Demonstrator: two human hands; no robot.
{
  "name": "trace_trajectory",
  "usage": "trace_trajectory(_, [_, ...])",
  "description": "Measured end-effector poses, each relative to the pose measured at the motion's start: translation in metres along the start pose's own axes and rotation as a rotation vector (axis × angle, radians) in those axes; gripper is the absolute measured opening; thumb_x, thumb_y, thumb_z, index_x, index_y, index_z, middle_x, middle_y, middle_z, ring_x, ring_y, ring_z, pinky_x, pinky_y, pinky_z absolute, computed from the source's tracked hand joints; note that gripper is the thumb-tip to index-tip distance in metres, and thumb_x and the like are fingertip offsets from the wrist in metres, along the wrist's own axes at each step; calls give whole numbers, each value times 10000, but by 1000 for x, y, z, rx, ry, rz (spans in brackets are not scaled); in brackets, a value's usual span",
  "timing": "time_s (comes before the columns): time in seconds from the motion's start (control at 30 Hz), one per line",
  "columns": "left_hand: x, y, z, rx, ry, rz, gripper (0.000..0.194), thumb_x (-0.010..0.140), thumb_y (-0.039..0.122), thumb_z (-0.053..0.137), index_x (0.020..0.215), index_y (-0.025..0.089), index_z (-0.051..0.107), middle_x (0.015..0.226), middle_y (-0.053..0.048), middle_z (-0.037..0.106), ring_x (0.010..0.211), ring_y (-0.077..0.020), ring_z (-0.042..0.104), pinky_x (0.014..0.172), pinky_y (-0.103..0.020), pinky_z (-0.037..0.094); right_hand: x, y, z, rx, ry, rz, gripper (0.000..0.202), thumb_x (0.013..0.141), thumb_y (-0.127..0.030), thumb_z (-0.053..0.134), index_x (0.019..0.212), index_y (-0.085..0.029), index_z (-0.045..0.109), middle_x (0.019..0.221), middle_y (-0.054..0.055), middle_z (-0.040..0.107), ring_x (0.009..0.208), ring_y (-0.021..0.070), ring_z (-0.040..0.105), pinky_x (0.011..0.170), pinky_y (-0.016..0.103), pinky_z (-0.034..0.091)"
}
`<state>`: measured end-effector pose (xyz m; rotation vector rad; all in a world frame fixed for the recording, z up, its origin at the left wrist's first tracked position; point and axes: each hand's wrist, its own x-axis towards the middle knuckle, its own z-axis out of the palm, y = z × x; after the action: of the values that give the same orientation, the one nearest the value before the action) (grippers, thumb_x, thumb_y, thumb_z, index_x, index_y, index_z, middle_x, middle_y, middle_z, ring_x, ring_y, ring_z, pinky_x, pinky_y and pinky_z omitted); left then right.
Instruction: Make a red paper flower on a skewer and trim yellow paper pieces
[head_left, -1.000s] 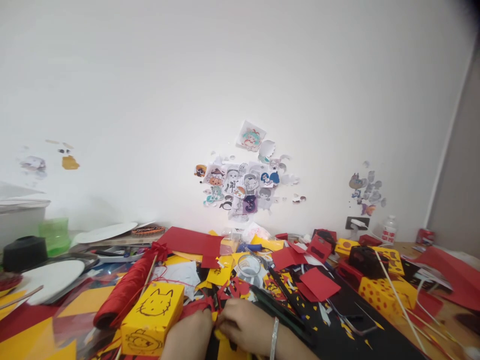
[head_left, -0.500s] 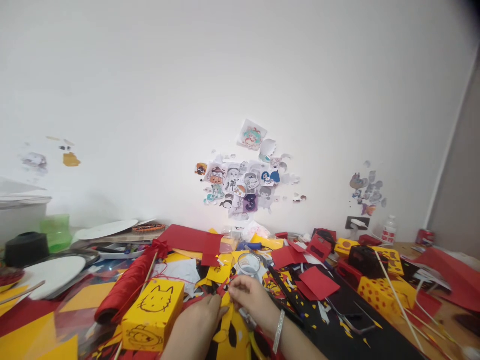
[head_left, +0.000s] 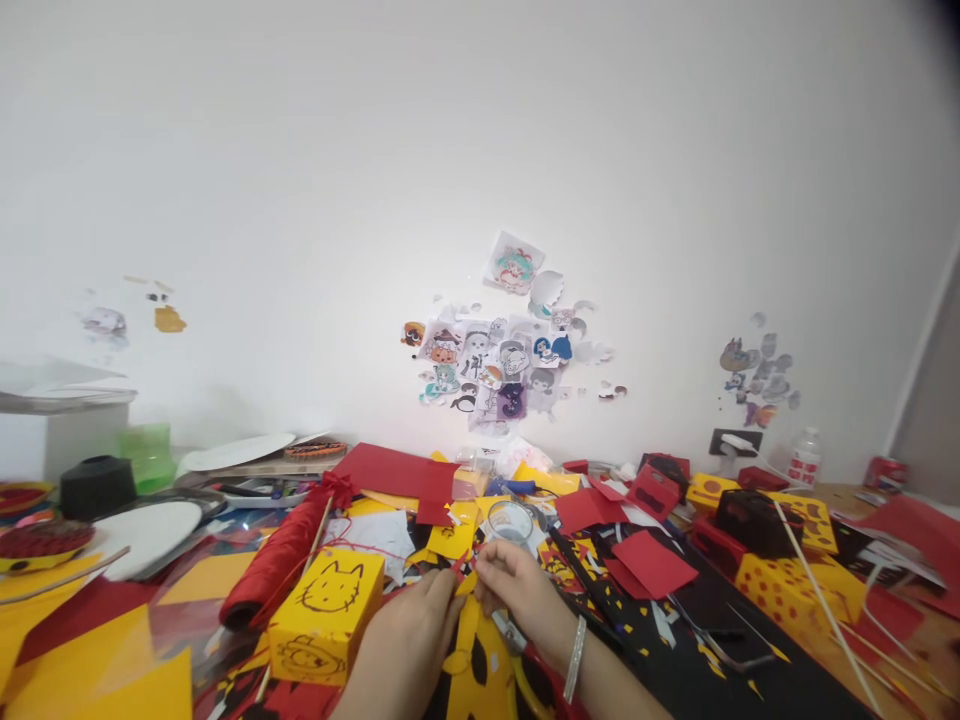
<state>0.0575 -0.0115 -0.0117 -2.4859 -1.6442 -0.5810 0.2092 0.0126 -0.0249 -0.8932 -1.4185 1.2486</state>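
My left hand (head_left: 416, 630) is closed, its thumb and fingers on the edge of a yellow paper cutout (head_left: 471, 680) with dark openings. My right hand (head_left: 521, 595), with a glittering bracelet at the wrist, pinches at the narrow top of the same cutout. The fingertips of both hands nearly meet there, and a small bit of red shows between them. Left of my left hand stands a yellow box (head_left: 326, 615) with a cat face drawn on top. Partly under my right hand lies a metal tool with coloured handles (head_left: 525, 660), its kind unclear.
A red thread spool (head_left: 277, 565) lies to the left. A roll of clear tape (head_left: 510, 520) is beyond the hands. Red paper squares (head_left: 654, 562) and scraps lie on a black sheet (head_left: 720, 650), where scissors (head_left: 724, 645) rest. Spotted yellow boxes (head_left: 795, 590) and thin sticks are at right.
The camera view has turned slightly left, so everything appears further right. Both hands stay at the top of the yellow cutout, with only a slight shift of the fingers.
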Motion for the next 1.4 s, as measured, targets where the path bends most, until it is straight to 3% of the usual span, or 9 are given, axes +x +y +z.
trace_trajectory(0.2, [-2,-2,-1,-6,55,-31,224,898,240,346,832,204,557,810,-24,667,701,-165,647,602,-233,458,-3,-6,1,16,-5,-79,389,644,-510,672,711,-160,517,617,-13,588,536,100,534,574,243,410])
trace_trajectory(0.43, [-3,-4,-4,-189,157,-46,180,884,289,374,939,213,527,936,-33,659,788,-180,636,678,-282,474,-4,-12,1,-47,80,-159,270,617,-377,722,705,-164,583,685,1,605,640,141,597,649,277,463])
trace_trajectory(0.67, [-1,-3,-5,-298,137,-78,160,872,235,379,898,206,534,892,-26,663,771,-165,627,676,-274,473,-1,-7,2,4,73,-132,221,607,-294,722,719,-164,583,681,-5,607,621,134,602,655,281,472])
trace_trajectory(0.83, [-1,-3,-3,-164,106,-2,189,879,216,372,905,197,558,883,-40,671,775,-182,640,658,-288,488,0,-2,4,10,42,-76,222,598,-234,708,775,-164,594,679,-16,598,588,116,581,615,268,472])
trace_trajectory(1.07, [2,-7,0,133,70,186,189,847,133,423,866,165,607,819,-58,679,739,-218,653,600,-309,506,-1,3,5,-172,35,-224,195,640,-75,548,795,-179,605,739,4,599,707,133,572,656,256,462])
trace_trajectory(1.23, [2,-6,-1,118,33,170,193,864,151,414,882,163,606,813,-58,681,750,-205,653,629,-302,508,-4,5,6,-266,37,-329,259,678,-48,473,860,-186,595,828,25,596,798,147,578,720,274,465])
trace_trajectory(1.4, [3,-2,-3,97,-75,103,213,874,165,393,886,157,605,869,-81,679,803,-215,649,663,-307,504,-3,9,6,-330,-24,-335,286,679,-28,456,862,-186,609,811,23,605,773,147,588,706,272,470])
